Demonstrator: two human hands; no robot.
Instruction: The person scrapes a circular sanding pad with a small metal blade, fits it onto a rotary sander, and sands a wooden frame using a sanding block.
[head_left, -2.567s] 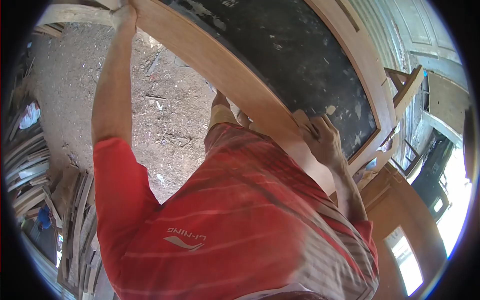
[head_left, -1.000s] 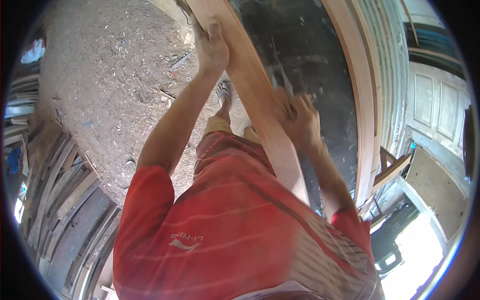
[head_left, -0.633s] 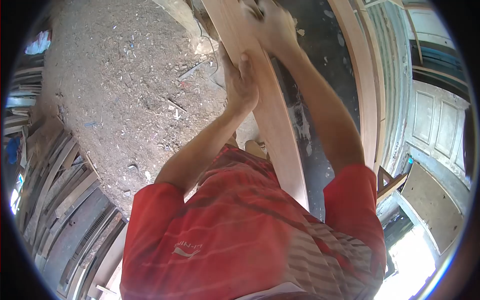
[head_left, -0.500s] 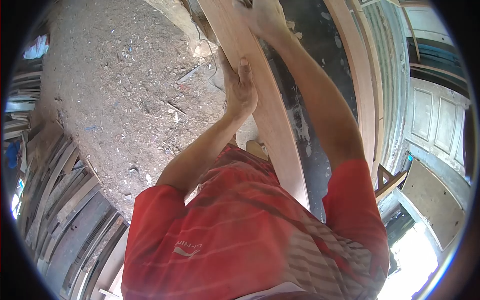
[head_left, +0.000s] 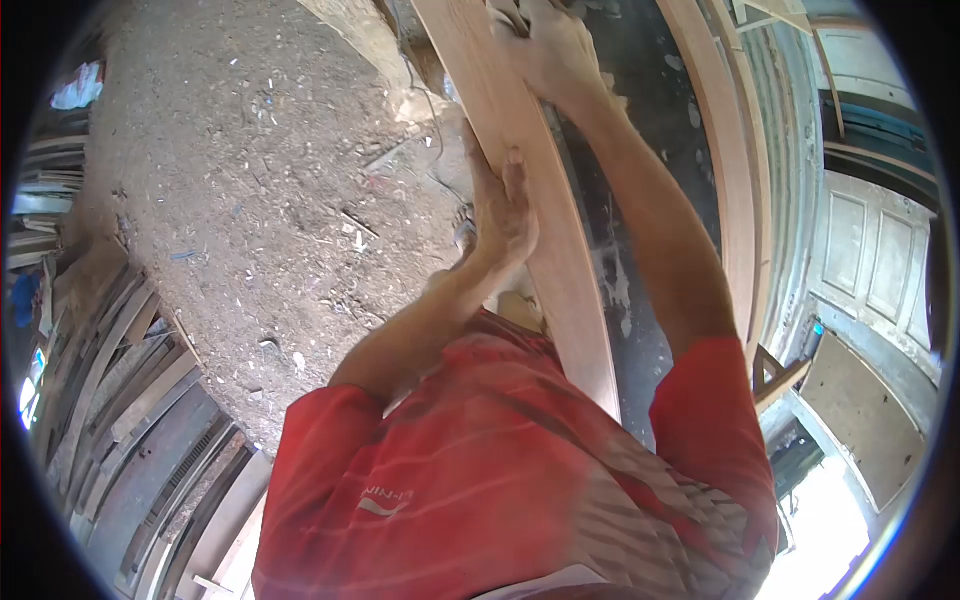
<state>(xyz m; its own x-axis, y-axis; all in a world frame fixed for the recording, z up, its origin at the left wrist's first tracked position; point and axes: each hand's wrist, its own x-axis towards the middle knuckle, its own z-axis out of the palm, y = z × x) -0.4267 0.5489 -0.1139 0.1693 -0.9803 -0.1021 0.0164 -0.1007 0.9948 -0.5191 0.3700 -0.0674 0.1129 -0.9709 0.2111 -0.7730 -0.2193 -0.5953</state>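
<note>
A long, smooth wooden board (head_left: 572,270) runs from the top of the head view down to my waist, along the edge of a dark, paint-spotted work surface (head_left: 630,300). My left hand (head_left: 503,205) grips the board's left edge, thumb on the upper face and fingers along the side. Farther up, my right hand (head_left: 555,55) is closed over the board near the top of the view. Its fingers are curled around something greyish that I cannot make out, partly cut off by the image edge.
More long boards (head_left: 735,150) lie on the right side of the work surface. Stacked timber (head_left: 150,400) fills the lower left. The dirt floor (head_left: 260,150) is strewn with wood chips, and a thin cable (head_left: 436,130) hangs near a rough wooden piece (head_left: 415,103). A panelled door (head_left: 870,245) stands at right.
Both hands have come slightly nearer my body, down and to the right in the view. The board's upper part appears a little farther right. My left hand keeps its grip on the board's edge.
</note>
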